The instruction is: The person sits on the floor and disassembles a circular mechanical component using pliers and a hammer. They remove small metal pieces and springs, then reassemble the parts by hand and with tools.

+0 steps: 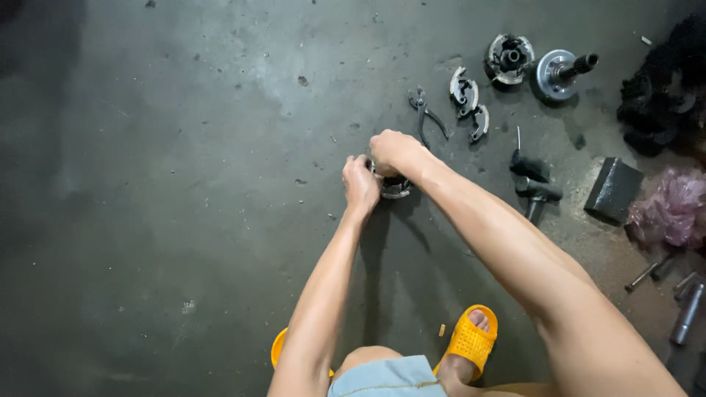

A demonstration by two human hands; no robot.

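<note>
Metal clutch part [396,187] sits pinched between both hands' fingers [362,163] on floor [184,147].

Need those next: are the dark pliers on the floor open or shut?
Open: the dark metal pliers lie untouched on the grey concrete floor, handles splayed apart.

- Both hands, left [361,184] and right [395,151], close together on a small metal part [396,188] on the dark concrete floor [184,147].
- Pliers [424,112], two curved shoes [469,101] and a shafted disc [560,71] lie beyond.
- Orange sandal [469,340] below.
</note>
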